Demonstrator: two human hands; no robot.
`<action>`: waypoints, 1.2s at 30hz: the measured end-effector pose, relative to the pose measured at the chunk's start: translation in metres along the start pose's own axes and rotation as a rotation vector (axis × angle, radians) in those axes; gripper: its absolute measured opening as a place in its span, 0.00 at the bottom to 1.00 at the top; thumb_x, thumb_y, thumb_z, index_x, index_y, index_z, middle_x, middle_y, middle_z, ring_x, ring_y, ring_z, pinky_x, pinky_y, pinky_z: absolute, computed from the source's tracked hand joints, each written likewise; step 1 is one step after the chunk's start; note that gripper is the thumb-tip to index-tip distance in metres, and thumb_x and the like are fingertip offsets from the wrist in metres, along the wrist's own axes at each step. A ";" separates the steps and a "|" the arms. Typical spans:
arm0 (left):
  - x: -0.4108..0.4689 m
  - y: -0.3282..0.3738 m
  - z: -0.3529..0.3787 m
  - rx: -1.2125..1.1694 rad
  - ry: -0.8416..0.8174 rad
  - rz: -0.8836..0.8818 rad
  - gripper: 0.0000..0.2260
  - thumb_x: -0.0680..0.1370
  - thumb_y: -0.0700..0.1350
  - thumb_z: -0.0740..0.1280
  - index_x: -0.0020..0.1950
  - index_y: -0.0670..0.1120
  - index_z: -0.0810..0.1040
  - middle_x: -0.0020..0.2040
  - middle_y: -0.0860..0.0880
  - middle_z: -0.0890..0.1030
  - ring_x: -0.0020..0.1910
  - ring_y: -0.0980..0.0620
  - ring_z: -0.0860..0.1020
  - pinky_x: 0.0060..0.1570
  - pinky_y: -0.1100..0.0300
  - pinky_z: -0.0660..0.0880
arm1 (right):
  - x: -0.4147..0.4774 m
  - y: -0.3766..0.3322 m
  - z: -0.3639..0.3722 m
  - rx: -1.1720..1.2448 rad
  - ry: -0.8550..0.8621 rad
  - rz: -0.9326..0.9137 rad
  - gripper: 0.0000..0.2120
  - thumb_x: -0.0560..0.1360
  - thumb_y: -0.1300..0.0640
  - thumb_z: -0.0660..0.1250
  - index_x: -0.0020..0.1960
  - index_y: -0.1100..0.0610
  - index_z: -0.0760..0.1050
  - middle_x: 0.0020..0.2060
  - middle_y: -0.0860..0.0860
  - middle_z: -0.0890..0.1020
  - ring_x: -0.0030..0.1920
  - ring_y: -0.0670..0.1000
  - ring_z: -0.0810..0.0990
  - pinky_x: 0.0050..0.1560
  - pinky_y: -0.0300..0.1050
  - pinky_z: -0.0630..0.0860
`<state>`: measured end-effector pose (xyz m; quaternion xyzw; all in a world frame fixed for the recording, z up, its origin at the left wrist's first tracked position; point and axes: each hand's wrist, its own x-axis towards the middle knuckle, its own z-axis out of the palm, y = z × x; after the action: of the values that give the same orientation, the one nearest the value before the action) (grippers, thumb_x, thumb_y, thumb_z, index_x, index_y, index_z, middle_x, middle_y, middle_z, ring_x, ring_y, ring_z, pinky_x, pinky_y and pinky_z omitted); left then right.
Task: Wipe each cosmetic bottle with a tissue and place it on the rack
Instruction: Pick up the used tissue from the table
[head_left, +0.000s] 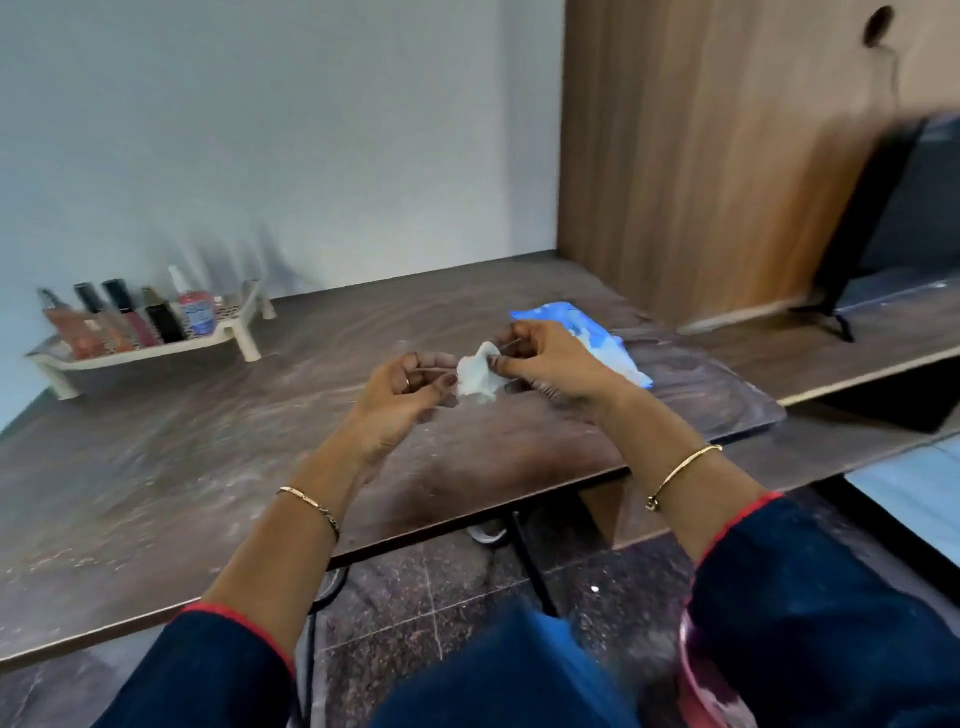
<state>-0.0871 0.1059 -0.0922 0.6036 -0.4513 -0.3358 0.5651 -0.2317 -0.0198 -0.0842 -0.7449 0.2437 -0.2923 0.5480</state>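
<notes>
Logging both hands raised over the table (208, 457), well to the right of the rack (156, 352) and nearer the front edge. Noting a crumpled white tissue (478, 376) hanging between them, off the tabletop.

Recording the left hand (402, 387) with fingers curled, pinching the tissue's left edge between thumb and forefinger: grip clamped on the tissue. Recording the right hand (550, 358) likewise curled, pinching the tissue's upper right corner with the fingertips: grip clamped on the tissue as well. Not managing to tell about any contents inside the tissue, owing to blur.

Seeing the rack, cream-coloured with short legs, sitting at the table's far left against the pale wall. Counting five bottles (161, 319) standing in it in a row, leaning slightly back. Listing them from the rack's left end: peach and pink ones with dark or silver caps, then a black one with a gold cap, then a clear one with pink liquid and a blue label.

Noting a blue pack (587, 332) lying flat on the table far to the right of the rack, just behind the right hand and partly hidden by it. Noting a wooden wardrobe (701, 156) farther right of the rack, and a dark screen (893, 218) beyond that. Noting thin gold bangles (680, 467) on both wrists and dark blue sleeves (810, 613) with red trim.
</notes>
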 end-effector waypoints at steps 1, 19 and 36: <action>0.002 0.001 0.016 -0.019 -0.047 0.005 0.05 0.76 0.41 0.68 0.51 0.50 0.78 0.42 0.52 0.83 0.39 0.58 0.80 0.42 0.62 0.71 | -0.010 0.003 -0.015 0.022 0.030 0.014 0.06 0.75 0.68 0.67 0.50 0.60 0.75 0.38 0.54 0.79 0.32 0.41 0.78 0.33 0.33 0.76; -0.011 -0.100 0.303 0.057 -0.788 -0.364 0.12 0.77 0.42 0.67 0.60 0.44 0.76 0.56 0.46 0.82 0.54 0.48 0.82 0.53 0.56 0.79 | -0.287 0.193 -0.186 0.344 0.842 0.597 0.07 0.72 0.70 0.70 0.46 0.62 0.74 0.35 0.53 0.81 0.28 0.43 0.80 0.28 0.35 0.77; 0.007 -0.166 0.311 0.127 -0.668 -0.508 0.08 0.79 0.40 0.65 0.58 0.44 0.77 0.53 0.46 0.83 0.53 0.48 0.81 0.58 0.52 0.76 | -0.304 0.350 -0.186 0.249 1.113 1.018 0.12 0.73 0.70 0.60 0.44 0.55 0.76 0.50 0.54 0.81 0.47 0.53 0.82 0.47 0.51 0.82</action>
<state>-0.3416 -0.0259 -0.2973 0.5872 -0.4665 -0.6129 0.2487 -0.5935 -0.0359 -0.4284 -0.2166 0.7623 -0.3613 0.4914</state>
